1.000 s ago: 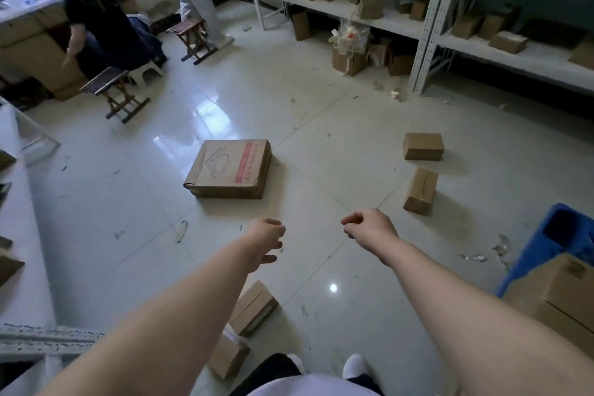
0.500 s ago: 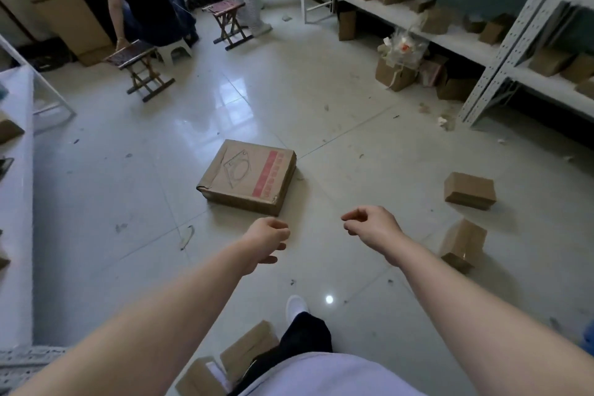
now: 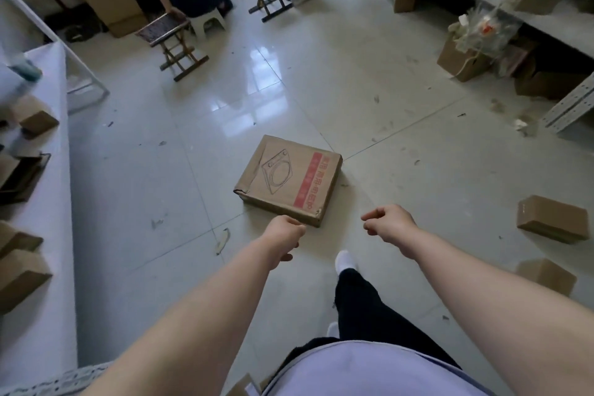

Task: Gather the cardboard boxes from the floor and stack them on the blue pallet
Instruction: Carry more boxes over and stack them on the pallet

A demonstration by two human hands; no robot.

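On floor (image 3: 321, 90), box (image 3: 289, 180), left hand (image 3: 284, 233) near edge

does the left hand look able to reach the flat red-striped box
Probably yes: the left hand holds nothing and hovers just short of the near edge of the flat box, with nothing between them.

Large box: flat brown cardboard box (image 3: 289, 180) with a red printed band and a line drawing on top; closed, lying flat on the pale tiled floor (image 3: 418, 170), askew to the tile seams.
Right box: small plain brown cardboard box (image 3: 551, 219), closed, on its broad face, well apart to the flat box's right.
Near-right box: second small brown cardboard box (image 3: 546, 276), right of the flat box and nearer the viewer.
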